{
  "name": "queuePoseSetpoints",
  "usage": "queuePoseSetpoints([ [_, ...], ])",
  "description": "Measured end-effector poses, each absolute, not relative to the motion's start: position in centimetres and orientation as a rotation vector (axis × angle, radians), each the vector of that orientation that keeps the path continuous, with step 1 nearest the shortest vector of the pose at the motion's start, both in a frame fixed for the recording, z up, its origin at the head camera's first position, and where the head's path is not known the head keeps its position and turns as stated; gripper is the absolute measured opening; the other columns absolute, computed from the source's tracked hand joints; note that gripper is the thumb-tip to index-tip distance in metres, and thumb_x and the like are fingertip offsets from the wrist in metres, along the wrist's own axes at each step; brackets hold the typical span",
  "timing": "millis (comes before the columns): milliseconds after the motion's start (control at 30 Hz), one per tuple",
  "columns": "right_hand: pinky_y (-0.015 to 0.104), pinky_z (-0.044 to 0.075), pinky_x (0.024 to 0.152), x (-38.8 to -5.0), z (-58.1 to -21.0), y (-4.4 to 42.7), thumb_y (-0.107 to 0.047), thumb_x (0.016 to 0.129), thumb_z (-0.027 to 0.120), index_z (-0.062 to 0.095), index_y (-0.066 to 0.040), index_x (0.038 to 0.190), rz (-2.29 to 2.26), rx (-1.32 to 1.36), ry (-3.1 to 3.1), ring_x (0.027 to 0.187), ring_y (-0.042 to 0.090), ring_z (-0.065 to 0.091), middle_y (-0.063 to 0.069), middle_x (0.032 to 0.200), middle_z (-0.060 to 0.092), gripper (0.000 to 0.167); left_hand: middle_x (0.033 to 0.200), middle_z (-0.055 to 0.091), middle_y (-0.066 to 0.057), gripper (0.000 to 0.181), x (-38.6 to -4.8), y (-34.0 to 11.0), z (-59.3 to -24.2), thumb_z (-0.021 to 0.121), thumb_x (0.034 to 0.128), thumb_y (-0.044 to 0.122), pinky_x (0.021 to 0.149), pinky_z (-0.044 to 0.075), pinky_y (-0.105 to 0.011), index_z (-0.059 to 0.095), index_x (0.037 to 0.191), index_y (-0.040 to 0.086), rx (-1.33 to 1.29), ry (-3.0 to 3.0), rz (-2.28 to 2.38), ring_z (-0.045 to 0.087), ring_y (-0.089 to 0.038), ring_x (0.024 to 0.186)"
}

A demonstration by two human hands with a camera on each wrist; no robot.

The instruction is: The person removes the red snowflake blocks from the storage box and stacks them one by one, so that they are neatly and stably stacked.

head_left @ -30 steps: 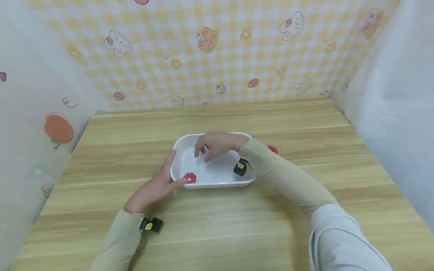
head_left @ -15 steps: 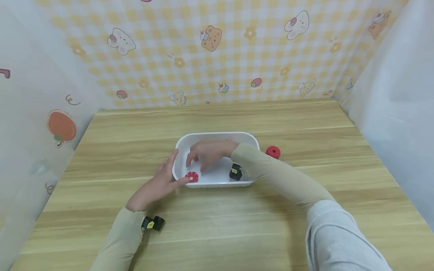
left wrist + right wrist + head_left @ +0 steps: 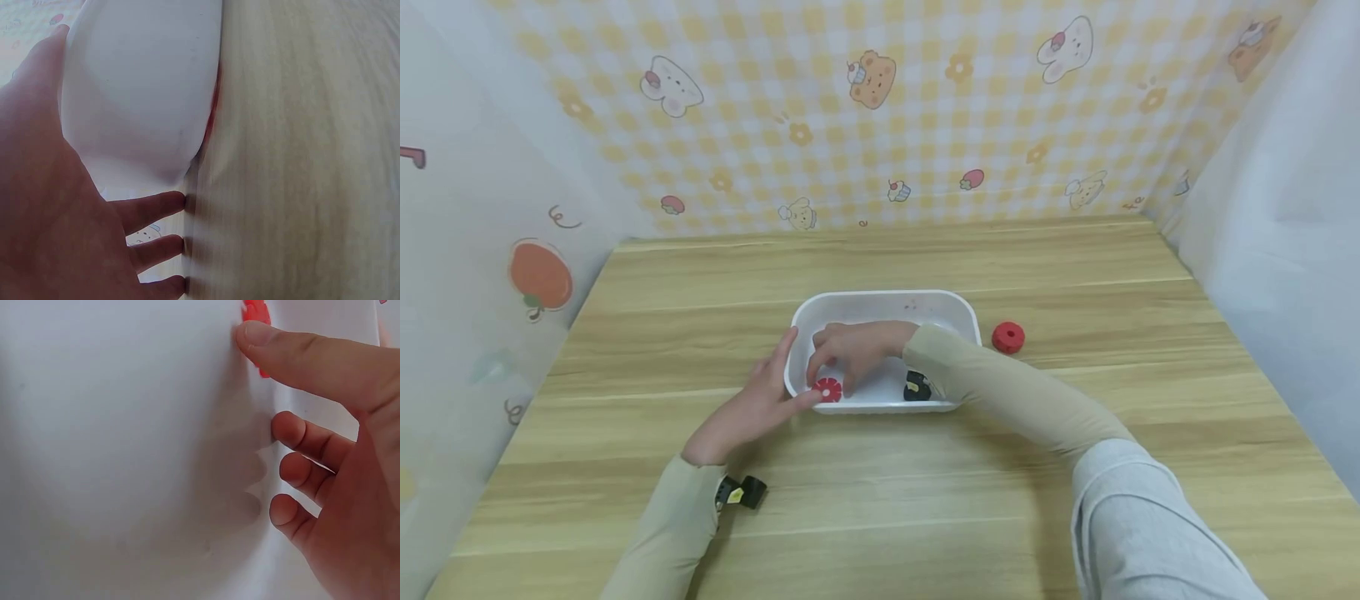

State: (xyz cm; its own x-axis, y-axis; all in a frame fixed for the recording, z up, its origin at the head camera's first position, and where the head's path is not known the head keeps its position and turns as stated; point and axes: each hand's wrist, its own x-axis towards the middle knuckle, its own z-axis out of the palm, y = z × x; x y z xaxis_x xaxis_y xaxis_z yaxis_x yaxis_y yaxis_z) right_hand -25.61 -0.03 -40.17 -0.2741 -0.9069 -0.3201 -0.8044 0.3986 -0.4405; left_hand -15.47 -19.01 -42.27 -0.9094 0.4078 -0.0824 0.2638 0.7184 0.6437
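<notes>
A white oblong tray [image 3: 887,408] stands on the table. In its near left corner lies a flat red disc with notches round its edge [image 3: 829,389], shaped like an interlocking toy disc. My right hand [image 3: 859,348] reaches down inside the tray, thumb and forefinger at opposite sides of the disc. In the right wrist view my thumb [image 3: 287,353] overlaps the red disc [image 3: 261,314]; the other visible fingers are bent, and any contact is unclear. My left hand [image 3: 752,412] spans the tray's left corner, thumb along the front rim, straight fingers [image 3: 153,209] touching the table.
A thicker red round piece with a centre hole [image 3: 1008,337] sits on the wooden table [image 3: 880,500], right of the tray. A checked wall covering [image 3: 820,100] stands behind the table, with pale sheets at both sides.
My right hand has moved left and toward the near edge inside the tray, down to the red disc. The view has shifted slightly. My left hand keeps its place at the tray's corner.
</notes>
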Motion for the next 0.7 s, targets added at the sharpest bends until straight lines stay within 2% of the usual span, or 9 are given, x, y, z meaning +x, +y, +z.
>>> queuePoseSetpoints([
  [200,0.024,0.036,0.092,-25.65,-40.51,-0.18,-0.016,0.075,0.079,0.067,-0.029,0.114,-0.233,-1.535,2.138,0.103,0.012,0.043,-0.002,0.107,0.054,0.042,0.154,0.021,-0.026,0.097,-15.35,-19.06,-42.17,0.063,0.0906,0.04,0.101,0.033,-0.067,-0.004,0.152,0.006,0.543,2.716,0.974,0.026,-0.05,0.131],
  [467,0.024,0.037,0.092,-25.45,-40.58,-0.4,-0.019,0.076,0.078,0.066,-0.026,0.109,-0.199,-1.564,2.141,0.104,0.012,0.043,-0.002,0.106,0.053,0.035,0.154,0.021,-0.028,0.095,-15.46,-18.93,-42.21,0.063,0.0907,0.037,0.108,0.024,-0.064,-0.002,0.151,0.002,0.573,2.732,0.979,0.028,-0.049,0.133],
  [700,0.021,0.04,0.089,-25.6,-40.26,-0.3,-0.023,0.08,0.075,0.064,-0.018,0.106,-0.209,-1.496,2.196,0.104,0.012,0.044,-0.004,0.104,0.054,0.029,0.153,0.023,-0.024,0.097,-15.42,-18.97,-42.14,0.065,0.0897,0.038,0.101,0.034,-0.065,-0.003,0.152,0.007,0.52,2.712,0.974,0.028,-0.048,0.131],
])
